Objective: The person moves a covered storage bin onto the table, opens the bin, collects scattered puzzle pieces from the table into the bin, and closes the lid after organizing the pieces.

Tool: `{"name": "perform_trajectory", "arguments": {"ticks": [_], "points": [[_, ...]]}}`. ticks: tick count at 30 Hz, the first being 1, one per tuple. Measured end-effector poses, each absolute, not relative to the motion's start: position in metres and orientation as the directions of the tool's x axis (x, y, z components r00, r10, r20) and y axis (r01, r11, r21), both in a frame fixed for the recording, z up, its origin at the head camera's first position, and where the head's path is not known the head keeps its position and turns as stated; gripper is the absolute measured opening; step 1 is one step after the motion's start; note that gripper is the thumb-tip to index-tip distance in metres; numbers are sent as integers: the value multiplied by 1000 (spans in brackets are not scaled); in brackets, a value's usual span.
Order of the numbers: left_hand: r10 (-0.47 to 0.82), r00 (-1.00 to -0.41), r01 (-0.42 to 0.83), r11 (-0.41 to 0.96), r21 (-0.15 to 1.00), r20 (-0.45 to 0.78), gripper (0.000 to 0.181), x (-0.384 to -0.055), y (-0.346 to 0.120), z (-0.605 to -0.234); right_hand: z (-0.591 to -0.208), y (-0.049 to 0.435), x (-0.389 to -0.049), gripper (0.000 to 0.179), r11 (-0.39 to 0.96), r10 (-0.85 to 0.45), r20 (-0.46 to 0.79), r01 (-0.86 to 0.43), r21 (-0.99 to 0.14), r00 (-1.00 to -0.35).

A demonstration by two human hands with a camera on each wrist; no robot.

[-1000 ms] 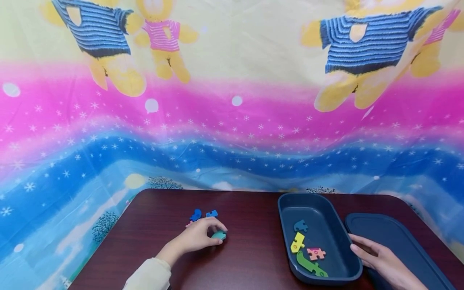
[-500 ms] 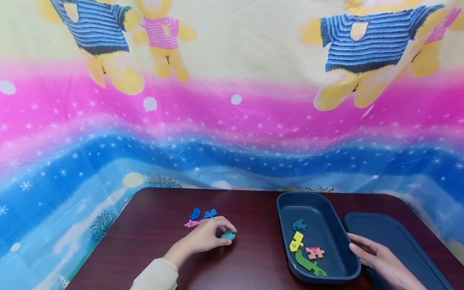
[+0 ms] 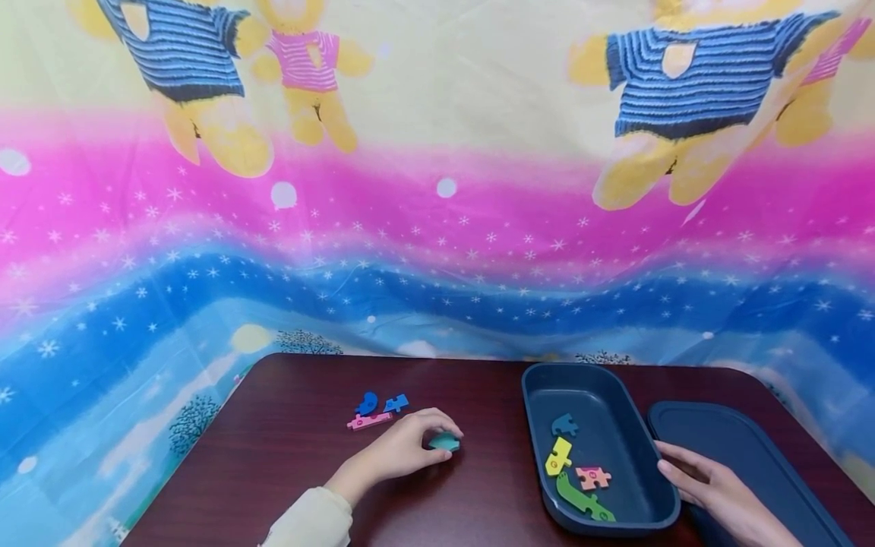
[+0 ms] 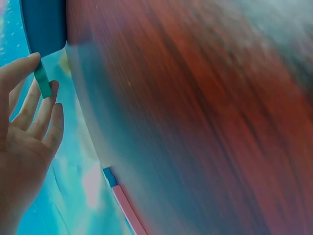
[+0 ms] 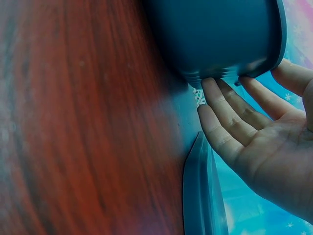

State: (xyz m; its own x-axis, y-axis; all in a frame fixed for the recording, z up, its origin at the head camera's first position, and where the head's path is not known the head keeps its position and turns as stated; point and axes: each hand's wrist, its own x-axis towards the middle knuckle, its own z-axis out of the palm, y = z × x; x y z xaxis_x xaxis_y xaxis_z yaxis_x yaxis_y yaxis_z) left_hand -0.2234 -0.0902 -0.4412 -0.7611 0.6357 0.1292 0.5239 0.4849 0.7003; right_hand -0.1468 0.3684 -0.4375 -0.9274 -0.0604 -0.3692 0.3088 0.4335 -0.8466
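Note:
A teal jigsaw puzzle piece (image 3: 444, 441) is pinched between the thumb and fingers of my left hand (image 3: 403, 448), above the table. In the left wrist view this piece (image 4: 43, 80) shows edge-on at the fingertips. My right hand (image 3: 718, 486) touches the outer right wall of a dark blue box (image 3: 645, 497); in the right wrist view its fingers (image 5: 222, 112) lie nearly straight against the box's side. Inside the box lie a dark teal piece (image 3: 564, 425), a yellow piece (image 3: 559, 456), a salmon-pink piece (image 3: 592, 478) and a green piece (image 3: 581, 497).
Left of the box, a curved blue piece (image 3: 367, 403), a smaller blue piece (image 3: 396, 403) and a long pink piece (image 3: 369, 421) lie on the dark red-brown table (image 3: 287, 425). A dark blue lid (image 3: 738, 437) lies right of the box. A patterned cloth (image 3: 437, 228) hangs behind.
My left hand has moved right, carrying the teal puzzle piece away from the loose pieces and towards the box. The right hand stays at the box's side.

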Motion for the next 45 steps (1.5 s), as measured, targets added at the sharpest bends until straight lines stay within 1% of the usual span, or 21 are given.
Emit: {"name": "perform_trajectory", "arguments": {"ticks": [9,18,25,32,39,45], "points": [[612,-779,499,467,730,141,29,-225,-78,-439,-436,372,-148,81,450,-67,-365,299,-842,-929],[606,-784,500,491,714,132,31,-225,-71,-436,-437,374,-149,80,455,-66,-360,293,-841,-931],[592,-791,499,481,720,153,35,-223,-63,-432,-437,374,-150,80,449,-71,-358,291,-845,-931],[580,-803,473,479,739,138,37,-220,-53,-430,-437,372,-149,80,453,-65,-363,297,-841,-929],[600,-785,471,419,776,152,34,-217,-41,-430,-438,372,-148,82,442,-60,-369,307,-843,-927],[617,-768,492,393,777,173,31,-215,-30,-430,-438,372,-147,81,437,-65,-371,308,-845,-926]]}}
